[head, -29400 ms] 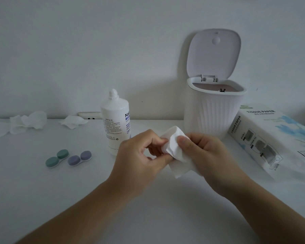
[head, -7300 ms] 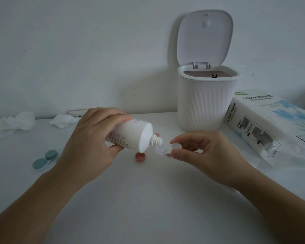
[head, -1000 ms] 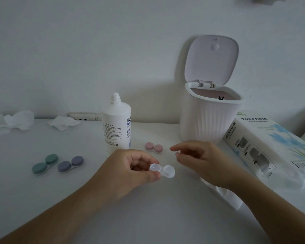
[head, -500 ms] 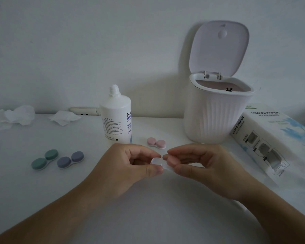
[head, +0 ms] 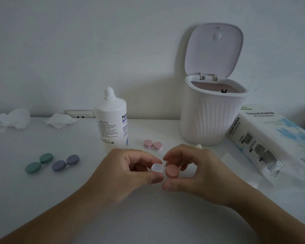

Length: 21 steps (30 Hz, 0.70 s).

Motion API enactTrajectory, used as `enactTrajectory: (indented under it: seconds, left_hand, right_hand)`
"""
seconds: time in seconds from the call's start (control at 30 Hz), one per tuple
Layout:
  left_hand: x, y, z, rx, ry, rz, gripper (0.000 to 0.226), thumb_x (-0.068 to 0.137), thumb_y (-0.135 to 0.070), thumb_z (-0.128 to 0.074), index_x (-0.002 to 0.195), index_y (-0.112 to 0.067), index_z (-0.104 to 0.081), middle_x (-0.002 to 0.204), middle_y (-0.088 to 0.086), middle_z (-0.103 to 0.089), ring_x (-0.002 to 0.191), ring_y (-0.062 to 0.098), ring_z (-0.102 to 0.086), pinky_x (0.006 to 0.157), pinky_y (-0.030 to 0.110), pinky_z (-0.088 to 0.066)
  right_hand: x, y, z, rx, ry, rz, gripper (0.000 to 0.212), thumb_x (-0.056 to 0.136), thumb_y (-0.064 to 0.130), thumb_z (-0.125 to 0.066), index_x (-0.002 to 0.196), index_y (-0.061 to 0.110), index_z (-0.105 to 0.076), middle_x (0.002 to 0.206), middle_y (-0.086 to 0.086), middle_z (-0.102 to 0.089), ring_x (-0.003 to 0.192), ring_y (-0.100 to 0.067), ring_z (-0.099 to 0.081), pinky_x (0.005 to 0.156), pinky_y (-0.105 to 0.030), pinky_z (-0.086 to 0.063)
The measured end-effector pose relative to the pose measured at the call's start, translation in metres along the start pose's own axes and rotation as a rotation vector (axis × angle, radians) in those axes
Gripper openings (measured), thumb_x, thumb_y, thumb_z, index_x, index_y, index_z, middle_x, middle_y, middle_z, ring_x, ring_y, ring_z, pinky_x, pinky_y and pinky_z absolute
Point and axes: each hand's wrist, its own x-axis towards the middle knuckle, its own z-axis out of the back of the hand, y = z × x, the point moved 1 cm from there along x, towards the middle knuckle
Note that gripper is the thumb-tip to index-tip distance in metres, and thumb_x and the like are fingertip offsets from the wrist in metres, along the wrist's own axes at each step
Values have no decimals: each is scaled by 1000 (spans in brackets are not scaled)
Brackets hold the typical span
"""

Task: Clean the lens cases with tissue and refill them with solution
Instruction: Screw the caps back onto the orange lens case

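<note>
Our right hand (head: 192,170) now pinches a coral cap (head: 172,171) beside the clear case (head: 156,168) our left hand (head: 130,171) grips; refilled, we judge, ready for capping

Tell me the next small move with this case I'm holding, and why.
Probably twist the orange cap fully down onto its well: the right hand pinches it at the clear lens case, which the left hand steadies. The other well is uncapped, so that one likely follows.
</note>
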Motion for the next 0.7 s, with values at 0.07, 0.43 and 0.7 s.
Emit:
enactTrajectory:
  seconds: [0.07, 0.43, 0.7]
  left_hand:
    - [0, 0, 1, -2, 1, -7, 35, 60, -47, -84, 92, -34, -80, 87, 0, -79, 80, 24, -75, 78, 36, -62]
    - [0, 0, 0, -37, -33, 7, 35, 60, -45, -86, 91, -29, -81, 88, 5, -79, 87, 35, -74, 81, 43, -60]
    - [0, -4, 3, -19, -44, 13, 33, 62, -44, -93, 91, -31, -81, 87, 1, -79, 80, 17, -75, 75, 26, -59]
  right_hand:
    - [-1, -1, 4, 29, 33, 4, 49, 75, 54, -77, 120, 38, -65, 102, 19, -72, 98, -8, -68, 83, -23, -51]
    - [0, -2, -5, -42, -106, -34, 39, 68, 65, -75, 83, 29, -69, 79, 14, -71, 76, -12, -67, 69, -30, -54]
    - [-4, 0, 8, 25, 2, 14, 32, 86, 49, -67, 118, 42, -67, 100, 24, -71, 95, -8, -67, 81, -19, -51]
